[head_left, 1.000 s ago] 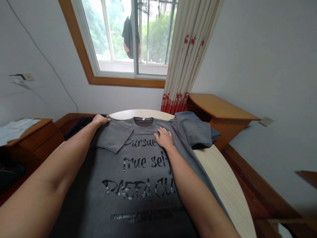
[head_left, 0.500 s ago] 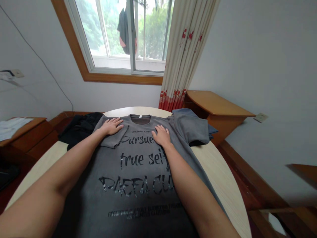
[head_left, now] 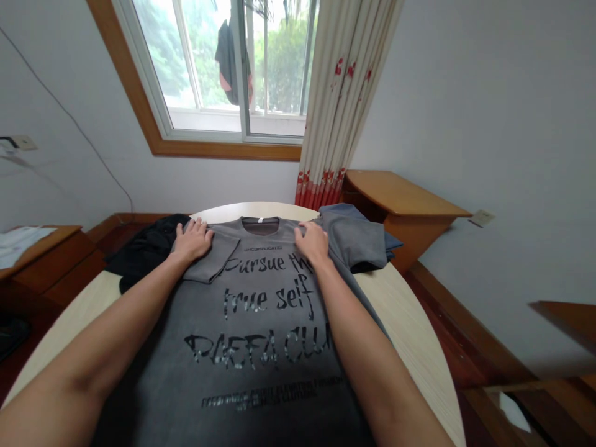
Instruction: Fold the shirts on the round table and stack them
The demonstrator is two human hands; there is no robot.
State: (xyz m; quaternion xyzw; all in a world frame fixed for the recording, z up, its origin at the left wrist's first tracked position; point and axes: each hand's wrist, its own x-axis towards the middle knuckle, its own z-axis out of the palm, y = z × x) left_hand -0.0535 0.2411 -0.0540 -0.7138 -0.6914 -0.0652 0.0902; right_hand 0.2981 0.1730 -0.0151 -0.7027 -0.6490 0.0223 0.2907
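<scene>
A grey T-shirt [head_left: 261, 320] with dark printed lettering lies face up on a round pale table [head_left: 414, 323], its neckline toward the window. Its left-hand sleeve is folded inward over the chest, while the right-hand sleeve [head_left: 361, 242] sticks out to the side. On the shoulder by the folded sleeve rests my left hand [head_left: 193, 240], open with fingers spread. My right hand [head_left: 313, 242] touches the shirt near the other shoulder, fingers slightly bent and thumb apart from them.
Black clothing [head_left: 146, 245] is heaped at the table's left edge. Blue-grey clothing [head_left: 347, 212] lies partly under the right sleeve. A wooden desk [head_left: 400, 192] stands behind on the right, beside a curtain [head_left: 342, 93] and window. Another wooden cabinet [head_left: 56, 267] is at left.
My left hand has slid left toward the outer shoulder edge. My right hand has moved right and away from me, uncovering more lettering, and its fingers are more bent. The view has shifted slightly.
</scene>
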